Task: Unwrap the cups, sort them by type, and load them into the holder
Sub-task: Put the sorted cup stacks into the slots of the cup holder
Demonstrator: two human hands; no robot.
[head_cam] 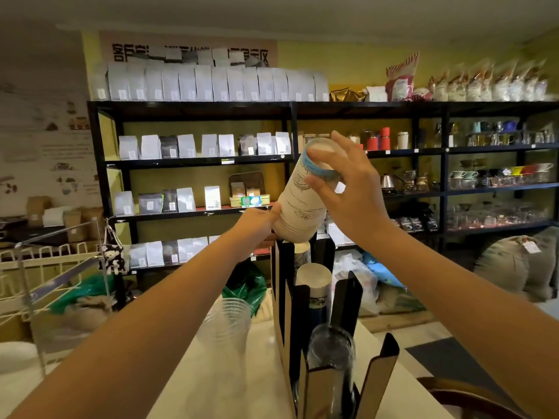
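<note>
We are holding the paper cup stack [304, 198] tilted above the holder [284, 297], its lower end over the rear slot and its long axis leaning up and right. The right hand [348, 189] is gripping the upper end with fingers [320, 157] curled round it, while the left hand [257, 225] is steadying the lower end. Clear plastic cups [225, 323] are standing on the table [230, 385], left of the holder.

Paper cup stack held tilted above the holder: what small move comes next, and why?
Probably straighten the stack and lower it into the rear slot. Both hands, left and right, grip it tilted with its lower end just over that slot.
</note>
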